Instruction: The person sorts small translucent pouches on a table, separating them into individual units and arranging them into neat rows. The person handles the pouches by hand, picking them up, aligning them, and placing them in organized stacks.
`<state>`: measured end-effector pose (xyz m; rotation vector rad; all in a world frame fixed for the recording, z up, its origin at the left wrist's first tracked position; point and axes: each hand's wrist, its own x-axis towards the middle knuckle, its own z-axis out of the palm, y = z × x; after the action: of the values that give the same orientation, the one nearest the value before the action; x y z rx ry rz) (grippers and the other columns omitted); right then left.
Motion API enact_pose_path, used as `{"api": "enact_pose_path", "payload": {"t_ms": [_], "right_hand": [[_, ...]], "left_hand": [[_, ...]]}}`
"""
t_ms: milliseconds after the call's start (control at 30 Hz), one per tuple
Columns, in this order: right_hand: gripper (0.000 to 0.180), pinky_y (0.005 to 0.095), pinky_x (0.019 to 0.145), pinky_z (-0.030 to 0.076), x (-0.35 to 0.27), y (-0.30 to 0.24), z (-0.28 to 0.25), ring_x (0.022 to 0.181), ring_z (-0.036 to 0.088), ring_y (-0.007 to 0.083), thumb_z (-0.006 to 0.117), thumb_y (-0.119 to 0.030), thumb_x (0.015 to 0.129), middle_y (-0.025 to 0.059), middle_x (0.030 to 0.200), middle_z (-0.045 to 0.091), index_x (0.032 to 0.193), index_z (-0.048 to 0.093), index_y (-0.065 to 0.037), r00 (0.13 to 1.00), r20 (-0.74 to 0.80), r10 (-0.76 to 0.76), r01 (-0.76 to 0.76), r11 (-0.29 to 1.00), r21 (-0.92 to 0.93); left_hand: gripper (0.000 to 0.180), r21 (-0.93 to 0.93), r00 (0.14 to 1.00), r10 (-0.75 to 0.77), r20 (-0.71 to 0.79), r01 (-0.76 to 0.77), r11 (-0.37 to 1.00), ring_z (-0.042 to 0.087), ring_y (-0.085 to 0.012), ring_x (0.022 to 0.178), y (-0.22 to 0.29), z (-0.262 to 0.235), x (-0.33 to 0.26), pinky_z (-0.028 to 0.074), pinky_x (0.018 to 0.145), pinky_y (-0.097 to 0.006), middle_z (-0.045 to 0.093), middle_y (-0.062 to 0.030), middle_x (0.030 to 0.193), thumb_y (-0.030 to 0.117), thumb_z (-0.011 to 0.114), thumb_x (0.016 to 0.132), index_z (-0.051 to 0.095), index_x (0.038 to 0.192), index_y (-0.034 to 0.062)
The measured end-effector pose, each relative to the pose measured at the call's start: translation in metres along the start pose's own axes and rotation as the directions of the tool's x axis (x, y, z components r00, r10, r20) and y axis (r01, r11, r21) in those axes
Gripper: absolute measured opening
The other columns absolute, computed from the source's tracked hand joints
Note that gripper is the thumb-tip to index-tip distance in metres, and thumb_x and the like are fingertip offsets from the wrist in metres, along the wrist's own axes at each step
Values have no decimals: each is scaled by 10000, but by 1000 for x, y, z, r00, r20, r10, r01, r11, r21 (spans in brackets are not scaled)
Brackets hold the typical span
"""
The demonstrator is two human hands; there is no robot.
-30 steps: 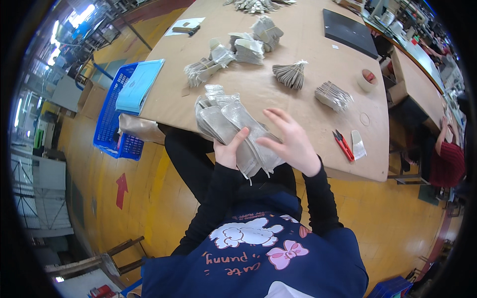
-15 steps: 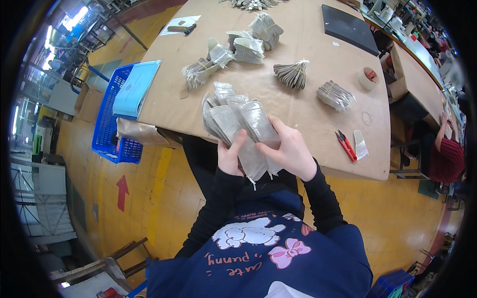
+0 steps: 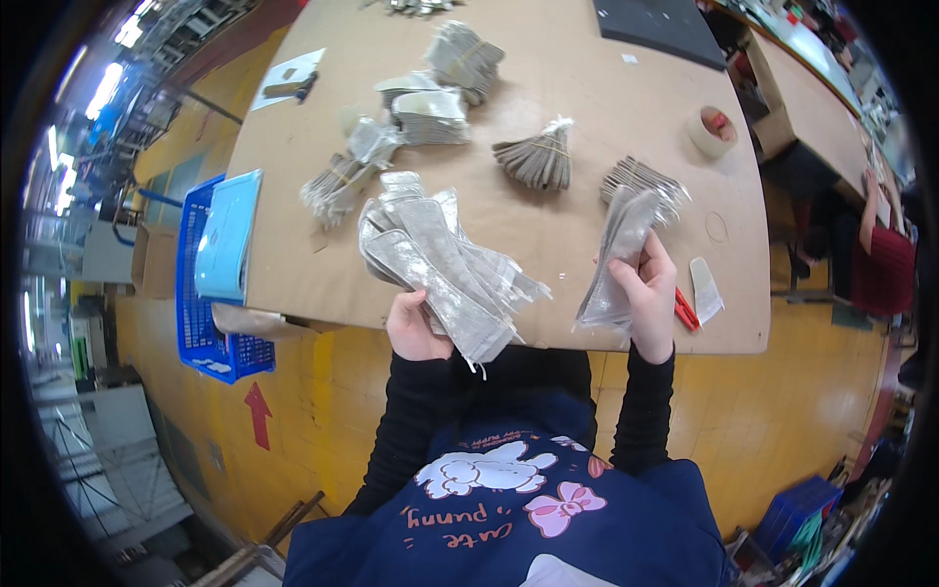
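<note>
Now, left hand [image 3: 419,328]: is gripping fanned silvery-grey strips [image 3: 416,245], thumb on top.
Right hand [image 3: 649,293]: is pinching a smaller stack [image 3: 622,230], well apart from the left.
Navy shirt [image 3: 626,533]: upside-down orange lettering [image 3: 452,516] is showing below both hands.

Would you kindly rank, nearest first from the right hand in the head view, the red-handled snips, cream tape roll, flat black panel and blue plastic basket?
1. Snips, beside the right hand
2. Tape roll, farther up, right
3. Black panel, top right
4. Basket, far left
</note>
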<state>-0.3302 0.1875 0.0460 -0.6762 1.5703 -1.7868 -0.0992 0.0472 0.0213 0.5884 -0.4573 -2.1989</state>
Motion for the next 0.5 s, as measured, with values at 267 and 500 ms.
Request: {"api": "enact_pose_path", "payload": {"t_ms": [267, 500], "right_hand": [[715, 411, 963, 440, 5, 10, -9, 1171, 508, 378, 737, -189, 780, 217, 1287, 494, 1386, 419, 16, 956, 165, -244, 290, 681, -673], [706, 404, 905, 473, -3, 34, 46, 1116, 560, 372, 751, -237, 729, 243, 1258, 516, 1309, 455, 38, 992, 118, -49, 113, 773, -625]], "left_hand": [[536, 337, 975, -178, -134, 214, 917, 552, -311, 1140, -47, -11, 43, 433, 996, -451, 565, -167, 1245, 92, 498, 750, 475, 1273, -24], [571, 510, 971, -236, -42, 224, 831, 576, -217, 1118, -76, -12, 34, 463, 958, -353, 565, -139, 1246, 84, 673, 852, 393, 1337, -30]]}}
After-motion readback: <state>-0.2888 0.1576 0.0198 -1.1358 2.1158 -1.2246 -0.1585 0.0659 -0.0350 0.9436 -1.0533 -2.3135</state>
